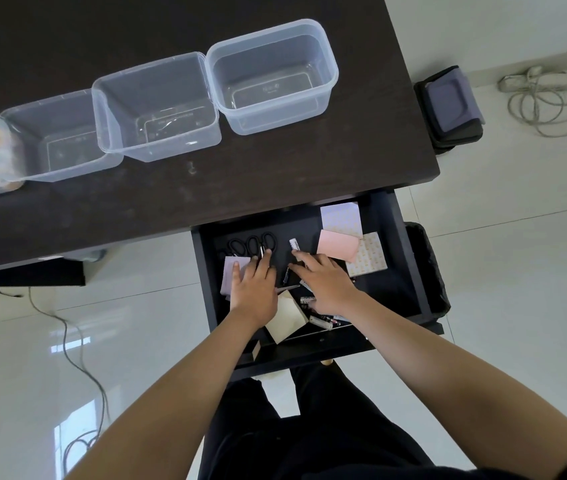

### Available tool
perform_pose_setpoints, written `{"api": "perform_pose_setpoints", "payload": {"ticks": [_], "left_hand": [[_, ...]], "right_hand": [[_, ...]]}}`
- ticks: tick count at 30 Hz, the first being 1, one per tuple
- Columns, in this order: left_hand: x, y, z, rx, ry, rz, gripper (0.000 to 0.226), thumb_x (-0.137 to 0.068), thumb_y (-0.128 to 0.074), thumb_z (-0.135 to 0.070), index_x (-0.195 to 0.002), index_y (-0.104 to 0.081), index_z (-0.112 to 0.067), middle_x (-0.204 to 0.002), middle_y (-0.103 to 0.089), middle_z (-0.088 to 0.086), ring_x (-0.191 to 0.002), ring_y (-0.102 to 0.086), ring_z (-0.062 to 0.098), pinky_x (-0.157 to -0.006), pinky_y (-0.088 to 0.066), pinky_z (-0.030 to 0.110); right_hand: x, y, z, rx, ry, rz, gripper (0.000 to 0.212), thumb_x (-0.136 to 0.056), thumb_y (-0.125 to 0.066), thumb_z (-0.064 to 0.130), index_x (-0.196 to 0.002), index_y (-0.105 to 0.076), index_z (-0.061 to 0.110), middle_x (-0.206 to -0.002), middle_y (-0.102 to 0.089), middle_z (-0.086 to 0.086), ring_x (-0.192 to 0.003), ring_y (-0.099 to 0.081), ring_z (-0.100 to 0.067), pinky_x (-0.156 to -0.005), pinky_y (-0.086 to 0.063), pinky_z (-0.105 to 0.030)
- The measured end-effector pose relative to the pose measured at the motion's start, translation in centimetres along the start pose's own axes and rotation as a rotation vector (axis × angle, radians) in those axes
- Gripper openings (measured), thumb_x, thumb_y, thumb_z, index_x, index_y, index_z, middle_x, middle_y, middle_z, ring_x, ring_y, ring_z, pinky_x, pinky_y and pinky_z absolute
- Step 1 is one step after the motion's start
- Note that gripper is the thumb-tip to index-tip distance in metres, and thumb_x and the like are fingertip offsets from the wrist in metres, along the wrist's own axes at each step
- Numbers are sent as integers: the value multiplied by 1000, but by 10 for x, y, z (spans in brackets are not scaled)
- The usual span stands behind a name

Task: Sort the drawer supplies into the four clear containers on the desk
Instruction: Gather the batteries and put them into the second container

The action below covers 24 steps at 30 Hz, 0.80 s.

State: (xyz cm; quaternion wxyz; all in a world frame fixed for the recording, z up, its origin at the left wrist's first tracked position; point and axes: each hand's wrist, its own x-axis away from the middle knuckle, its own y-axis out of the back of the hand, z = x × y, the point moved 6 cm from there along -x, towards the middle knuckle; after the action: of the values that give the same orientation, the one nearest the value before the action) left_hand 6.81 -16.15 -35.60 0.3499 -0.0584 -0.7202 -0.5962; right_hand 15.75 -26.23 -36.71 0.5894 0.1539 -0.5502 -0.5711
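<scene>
Down at six o'clock in the open drawer point(410, 258), left hand point(254, 285) and right hand point(327, 285) lie spread, gripping nothing; scissors point(251, 244) near the fingers could nick them

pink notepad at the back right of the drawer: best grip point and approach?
Probably the pink notepad's left edge, approached from above with the right hand, whose fingers lie just left of it. The pad lies flat, overlapping the patterned pad beneath and to its right, so that side is awkward. Its left edge sits over bare drawer floor, leaving room for a fingertip to lift and pinch.
</scene>
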Motion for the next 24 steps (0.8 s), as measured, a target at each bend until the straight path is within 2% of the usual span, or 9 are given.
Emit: {"api": "perform_pose_setpoints", "payload": {"ticks": [2, 5, 8, 10, 13, 17, 21, 24], "left_hand": [[1, 1, -2, 28, 5, -7, 47, -96, -39, -28, -141, -33, -15, -160, -2, 6, -146, -10, 26, -117, -2, 54], [1, 2, -11, 61, -17, -28, 45, -94, -40, -24, -138, -37, -14, -155, -16, 10, -142, -19, 28, -118, -4, 51], [3, 1, -25, 30, -71, -26, 40, -91, -43, -22, -130, -47, -13, -142, -32, 9, -131, -31, 29, -115, -16, 48], [1, -1, -35, 33, -93, 6, 36, -89, -45, -21, -124, -50, -13, -132, -40, 8, -123, -38, 28, -108, -25, 44], [-4, -3, -48, 93, -138, 32, 37, -86, -47, -17, -123, -52, -16, -124, -47, 6, -116, -45, 26, -102, -29, 40], [-6, -6, -64, 242, -215, 84, 48, -84, -49, -12, -131, -48, -18, -126, -50, 3, -120, -48, 23, -107, -26, 37], [-6, -8, -67, 296, -222, 108, 52, -85, -50, -15, -136, -43, -19, -129, -48, 3, -124, -46, 23, -107, -27, 38], [-5, -7, -68, 317, -238, 129, 52, -86, -50, -15, -137, -43, -18, -131, -48, 3, -124, -47, 23, -107, -28, 38]], "right_hand": [[5, -1, -2, -12, 3, 7, 72, -75, -71, 18, -140, -38, 19, -154, -15, 3, -130, -29, -25, -103, -41, -42], [16, -5, -7, -5, 9, 47, 65, -78, -68, 16, -138, -42, 20, -149, -24, 2, -128, -30, -25, -91, -47, -38], [26, -5, -14, -68, -16, 62, 58, -81, -65, 17, -135, -46, 26, -143, -32, 6, -122, -36, -22, -79, -50, -36], [30, -5, -20, -108, -36, 84, 52, -81, -65, 19, -131, -50, 27, -136, -40, 8, -116, -43, -21, -79, -51, -38], [39, -5, -31, -274, -108, 90, 49, -80, -67, 17, -126, -53, 28, -124, -51, 7, -108, -55, -18, -84, -52, -41], [58, 4, -55, -422, -251, -47, 40, -84, -64, 14, -121, -58, 26, -121, -54, 9, -101, -59, -14, -84, -52, -33], [71, 11, -70, -350, -344, -125, 25, -84, -61, 14, -108, -65, 18, -110, -63, 2, -100, -60, -20, -74, -52, -34], [78, 15, -72, -341, -432, -209, 15, -84, -59, 16, -97, -66, 12, -100, -62, -3, -91, -62, -25, -66, -50, -33]]}}
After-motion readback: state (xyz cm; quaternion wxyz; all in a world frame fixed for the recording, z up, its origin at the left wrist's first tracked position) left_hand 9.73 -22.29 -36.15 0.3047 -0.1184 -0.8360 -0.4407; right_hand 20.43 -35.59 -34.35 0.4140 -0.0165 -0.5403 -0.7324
